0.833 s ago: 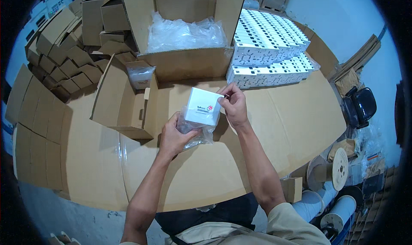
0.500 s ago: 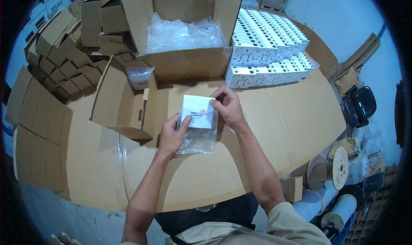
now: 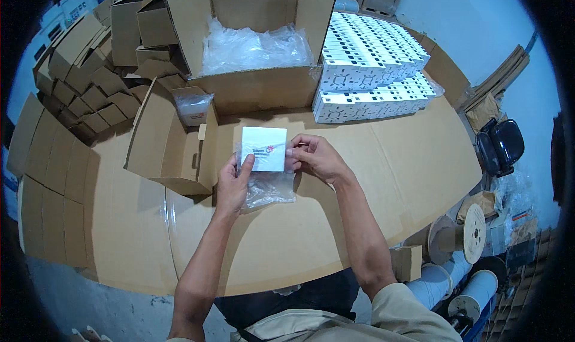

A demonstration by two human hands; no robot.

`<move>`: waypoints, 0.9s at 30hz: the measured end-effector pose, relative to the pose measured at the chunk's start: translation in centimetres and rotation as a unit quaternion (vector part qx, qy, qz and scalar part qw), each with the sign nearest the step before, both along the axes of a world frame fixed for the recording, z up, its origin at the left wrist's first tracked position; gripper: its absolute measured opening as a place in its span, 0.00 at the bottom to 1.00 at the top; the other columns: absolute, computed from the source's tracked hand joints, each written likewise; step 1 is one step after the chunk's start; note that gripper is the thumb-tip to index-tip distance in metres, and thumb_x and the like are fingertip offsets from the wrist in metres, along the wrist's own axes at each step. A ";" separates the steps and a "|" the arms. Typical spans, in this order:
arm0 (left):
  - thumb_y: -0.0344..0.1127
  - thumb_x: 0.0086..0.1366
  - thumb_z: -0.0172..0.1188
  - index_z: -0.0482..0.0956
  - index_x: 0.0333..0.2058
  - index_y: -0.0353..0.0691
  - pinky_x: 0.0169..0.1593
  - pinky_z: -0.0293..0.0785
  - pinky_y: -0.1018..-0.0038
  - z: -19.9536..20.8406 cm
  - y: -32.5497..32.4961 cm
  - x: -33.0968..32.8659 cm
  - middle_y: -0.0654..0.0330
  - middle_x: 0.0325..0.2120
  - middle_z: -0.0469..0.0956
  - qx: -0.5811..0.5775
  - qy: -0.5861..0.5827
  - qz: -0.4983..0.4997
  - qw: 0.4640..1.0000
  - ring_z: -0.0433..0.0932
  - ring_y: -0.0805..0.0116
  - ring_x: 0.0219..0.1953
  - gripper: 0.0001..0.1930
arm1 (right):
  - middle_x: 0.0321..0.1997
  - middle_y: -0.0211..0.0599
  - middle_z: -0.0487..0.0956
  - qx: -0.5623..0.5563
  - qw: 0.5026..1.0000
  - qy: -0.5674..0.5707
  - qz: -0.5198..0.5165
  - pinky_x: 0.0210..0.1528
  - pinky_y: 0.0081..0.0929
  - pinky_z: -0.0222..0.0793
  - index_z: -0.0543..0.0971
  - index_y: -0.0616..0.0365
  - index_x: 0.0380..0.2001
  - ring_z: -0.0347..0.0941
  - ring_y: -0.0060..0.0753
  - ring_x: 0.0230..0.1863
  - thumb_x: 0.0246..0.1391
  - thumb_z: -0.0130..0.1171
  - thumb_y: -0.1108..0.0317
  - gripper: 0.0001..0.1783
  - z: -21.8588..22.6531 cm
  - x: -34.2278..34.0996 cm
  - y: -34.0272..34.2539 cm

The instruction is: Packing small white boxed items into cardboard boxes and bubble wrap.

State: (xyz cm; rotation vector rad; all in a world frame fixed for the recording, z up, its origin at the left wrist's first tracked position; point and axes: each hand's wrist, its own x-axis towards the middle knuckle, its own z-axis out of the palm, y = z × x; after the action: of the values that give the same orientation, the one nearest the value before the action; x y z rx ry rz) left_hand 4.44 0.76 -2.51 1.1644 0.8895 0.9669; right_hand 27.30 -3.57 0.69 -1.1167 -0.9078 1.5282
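A flat white square box [image 3: 266,141] with small printing on its face sits partly inside a clear plastic bag [image 3: 271,189], whose loose lower part hangs below it. My left hand [image 3: 232,185] grips box and bag at their left edge, thumb on the front. At the right edge, my right hand [image 3: 317,158] is closed in a pinch on the bag's clear film beside the box. Left of my hands stands an open brown carton [image 3: 159,144] with a bagged white item [image 3: 194,107] at its far end.
Behind, a large open carton [image 3: 257,90] holds crumpled clear bags [image 3: 257,50]. Stacked white boxes [image 3: 365,102] stand at the back right. Folded brown cartons [image 3: 57,216] line the left side, and cable reels [image 3: 473,234] sit beyond the table's right edge.
The box and bag have shifted slightly left and away from me with my left hand. My right hand has gone from the box's upper right corner down to the bag's right side.
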 end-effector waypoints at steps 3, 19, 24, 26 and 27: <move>0.45 0.76 0.57 0.80 0.49 0.33 0.48 0.74 0.75 0.2 -0.1 0.1 0.61 0.41 0.83 0.018 0.002 -0.004 1.000 0.78 0.76 0.42 0.18 | 0.31 0.35 0.83 0.026 0.999 0.030 -0.012 0.32 0.19 0.76 0.78 0.62 0.42 0.78 0.20 0.29 0.62 0.64 0.72 0.08 -0.7 0.2 0.2; 0.47 0.79 0.48 0.81 0.53 0.34 0.55 0.73 0.74 1.9 -0.4 0.6 0.57 0.46 0.83 0.115 -0.031 0.042 0.992 0.78 0.72 0.47 0.22 | 0.33 0.29 0.79 0.108 0.990 0.076 -0.057 0.33 0.18 0.69 0.77 0.60 0.42 0.74 0.19 0.33 0.63 0.62 0.74 0.06 0.0 -1.0 0.2; 0.48 0.79 0.46 0.80 0.53 0.33 0.58 0.72 0.72 2.1 0.1 1.1 0.56 0.48 0.83 0.142 -0.068 0.034 0.987 0.78 0.69 0.51 0.23 | 0.42 0.34 0.81 0.159 0.983 0.044 -0.082 0.38 0.20 0.75 0.74 0.59 0.51 0.78 0.23 0.40 0.57 0.67 0.77 0.19 0.1 -1.3 0.4; 0.49 0.80 0.46 0.79 0.54 0.33 0.59 0.72 0.71 1.5 0.7 1.3 0.56 0.48 0.83 0.147 -0.077 0.032 0.986 0.78 0.68 0.52 0.24 | 0.45 0.33 0.81 0.104 0.993 -0.062 -0.012 0.46 0.25 0.77 0.72 0.58 0.57 0.78 0.27 0.47 0.51 0.70 0.82 0.29 1.1 -1.6 -0.1; 0.49 0.78 0.49 0.79 0.55 0.33 0.60 0.72 0.70 1.2 1.0 1.2 0.55 0.49 0.83 0.125 -0.104 0.032 0.986 0.78 0.68 0.54 0.24 | 0.49 0.37 0.82 0.095 0.992 -0.079 -0.012 0.50 0.28 0.77 0.71 0.60 0.59 0.78 0.28 0.50 0.50 0.70 0.83 0.32 2.3 -2.3 -0.4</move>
State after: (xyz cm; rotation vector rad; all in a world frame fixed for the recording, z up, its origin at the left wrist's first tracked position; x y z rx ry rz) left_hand 5.69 1.80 -1.29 1.2252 0.6538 1.2547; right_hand 24.95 -3.96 3.01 -1.1152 -1.1185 1.3165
